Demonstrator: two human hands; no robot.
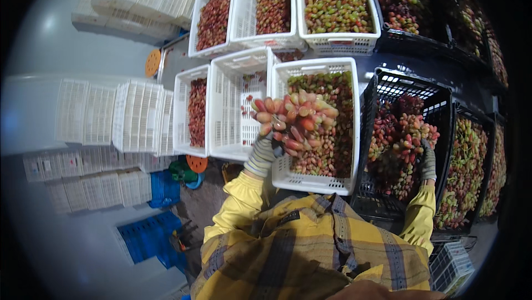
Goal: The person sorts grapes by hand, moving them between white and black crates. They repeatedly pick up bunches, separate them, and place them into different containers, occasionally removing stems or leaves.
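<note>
My left hand point(262, 154), in a striped work glove, holds up a large bunch of pinkish-red grapes point(297, 117). The bunch hangs over a white plastic crate point(316, 185) that has loose red and green grapes inside. My right hand point(428, 160), gloved as well, reaches into a black plastic crate point(409, 79) on the right. Its fingers are at a reddish bunch of grapes point(417, 131) lying among darker ones; the fingertips are partly hidden, and whether they grip it is unclear.
Left of my hands stand a white crate with a few grapes point(224, 108) and a narrower one point(181, 113) of red grapes. More filled white crates point(341, 44) line the far side. Black crates point(461, 221) of grapes flank the right. Stacked white crates point(139, 113) stand left.
</note>
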